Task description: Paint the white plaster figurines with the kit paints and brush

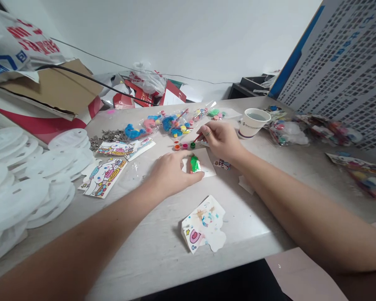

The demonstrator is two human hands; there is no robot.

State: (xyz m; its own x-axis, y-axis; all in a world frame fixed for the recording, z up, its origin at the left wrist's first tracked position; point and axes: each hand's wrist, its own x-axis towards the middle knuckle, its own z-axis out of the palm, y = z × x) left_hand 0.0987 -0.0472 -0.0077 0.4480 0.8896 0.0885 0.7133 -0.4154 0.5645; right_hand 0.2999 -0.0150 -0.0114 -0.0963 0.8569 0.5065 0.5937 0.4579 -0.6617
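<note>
My right hand (pixel 221 140) pinches a thin red paintbrush (pixel 198 138), its tip down at the small green paint pot (pixel 192 145). Beside that pot stand a pink pot (pixel 184 146) and an orange pot (pixel 176 147). The thumb and forefinger of my left hand (pixel 171 171) close around a small piece painted green (pixel 194 164), with some red and white low on it. Under the piece lies a white sheet of card (pixel 209 168). My left hand's other fingers are mostly hidden.
A paper cup of water (pixel 253 124) stands at the back right. Bagged coloured figures (pixel 171 124) line the back. White discs (pixel 25 188) are piled at left near printed cards (pixel 105 177). A paint-stained card (pixel 205 221) lies in front. A large printed board (pixel 338 71) stands at right.
</note>
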